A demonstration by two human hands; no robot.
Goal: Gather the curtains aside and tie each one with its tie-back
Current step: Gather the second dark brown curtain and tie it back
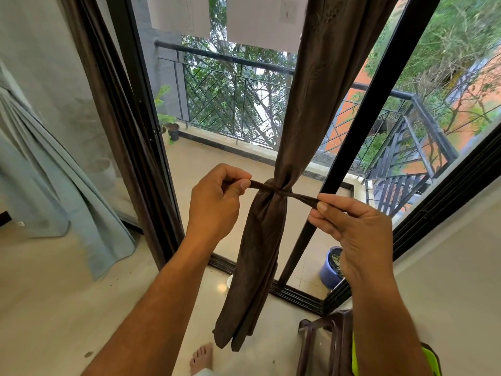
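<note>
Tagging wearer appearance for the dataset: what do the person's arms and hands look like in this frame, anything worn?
Both forearms are bare as far as the frame shows, with no sleeves in view. The left hand and right hand wear no gloves; no rings, watch or bands are visible. Fingernails look short and unpainted.

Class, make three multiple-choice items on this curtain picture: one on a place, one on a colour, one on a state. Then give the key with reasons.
1. Where is the tie-back?
A. round the brown curtain
B. on the floor
C. on the railing

2. What colour is the tub beyond the door track?
A. red
B. blue
C. white

3. What do the left hand and right hand do?
A. hang idle
B. press the glass
C. each pinch a tie-back end

Key: A, the band cinches the bunched cloth; B, its wall is blue; C, both ends are stretched taut between fingers.
</note>
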